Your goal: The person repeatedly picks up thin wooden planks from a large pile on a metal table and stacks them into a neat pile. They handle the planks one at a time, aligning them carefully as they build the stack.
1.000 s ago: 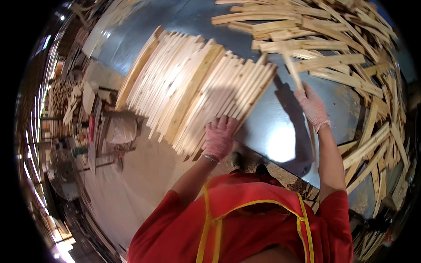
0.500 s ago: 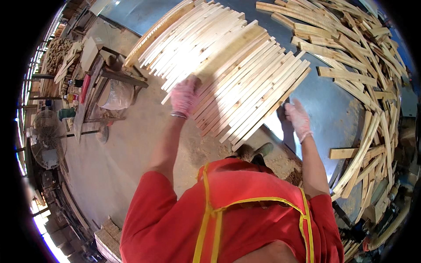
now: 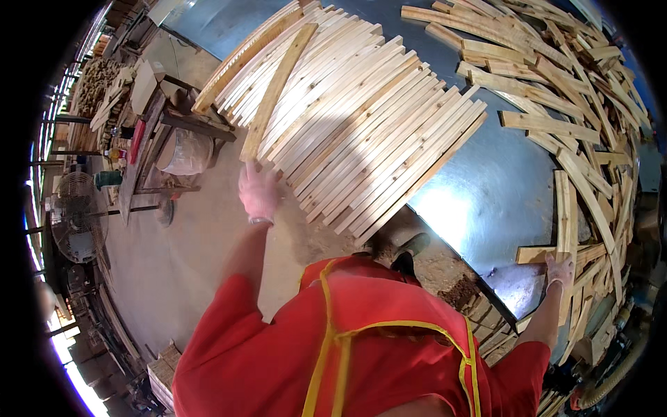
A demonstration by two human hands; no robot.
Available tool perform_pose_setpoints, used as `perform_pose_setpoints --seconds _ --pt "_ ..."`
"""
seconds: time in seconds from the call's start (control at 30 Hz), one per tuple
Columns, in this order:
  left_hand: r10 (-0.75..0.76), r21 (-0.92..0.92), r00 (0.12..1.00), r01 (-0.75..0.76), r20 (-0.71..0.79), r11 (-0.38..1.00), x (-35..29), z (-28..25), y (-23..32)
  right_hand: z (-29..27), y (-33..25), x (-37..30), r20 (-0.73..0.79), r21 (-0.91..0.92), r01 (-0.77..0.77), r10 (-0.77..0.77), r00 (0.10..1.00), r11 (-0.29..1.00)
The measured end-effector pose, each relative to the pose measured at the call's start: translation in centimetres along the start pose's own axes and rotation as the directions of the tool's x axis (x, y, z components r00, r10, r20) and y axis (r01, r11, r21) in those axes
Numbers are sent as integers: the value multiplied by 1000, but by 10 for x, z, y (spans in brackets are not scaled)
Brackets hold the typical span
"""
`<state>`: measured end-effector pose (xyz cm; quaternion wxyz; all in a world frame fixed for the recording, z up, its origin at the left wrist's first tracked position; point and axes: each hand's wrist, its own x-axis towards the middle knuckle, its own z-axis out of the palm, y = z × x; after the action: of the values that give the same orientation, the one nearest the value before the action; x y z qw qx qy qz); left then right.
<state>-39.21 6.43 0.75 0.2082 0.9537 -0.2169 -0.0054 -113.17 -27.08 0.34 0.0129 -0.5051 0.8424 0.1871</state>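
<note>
Left hand by a slanted strip, right hand at the loose pile

In the head view, the gloved left hand (image 3: 258,193) is at the near end of a broad wooden strip (image 3: 281,87) that lies aslant on top of a row of strips (image 3: 389,104). The hand is blurred; I cannot tell whether its fingers grip that end or are just beside it. The row lies on the metal tabletop (image 3: 493,184), its near ends jutting past the edge. The right hand (image 3: 558,267) is at the near end of a short board (image 3: 562,208) in the loose pile (image 3: 549,126); whether it is closed around the wood I cannot tell.

To handle these well, I would lift the slanted strip clear rather than drag it, which could skew the row. A firm hold on the board should come before any pull, since crossed pieces might shift together.
</note>
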Motion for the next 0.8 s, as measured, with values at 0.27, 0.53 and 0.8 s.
perform_pose_setpoints --seconds 0.27,0.53,0.8 --pt "-274 -262 908 361 316 895 -39 40 -84 -40 1 36 55 -97 222 -218 974 970" --pt "-23 -633 635 765 772 -123 -37 67 -45 7 -39 22 -1 -34 637 -637 771 770" --pt "16 -604 624 750 781 270 3 -35 -20 -22 -191 -137 165 898 200 -721 673 392"
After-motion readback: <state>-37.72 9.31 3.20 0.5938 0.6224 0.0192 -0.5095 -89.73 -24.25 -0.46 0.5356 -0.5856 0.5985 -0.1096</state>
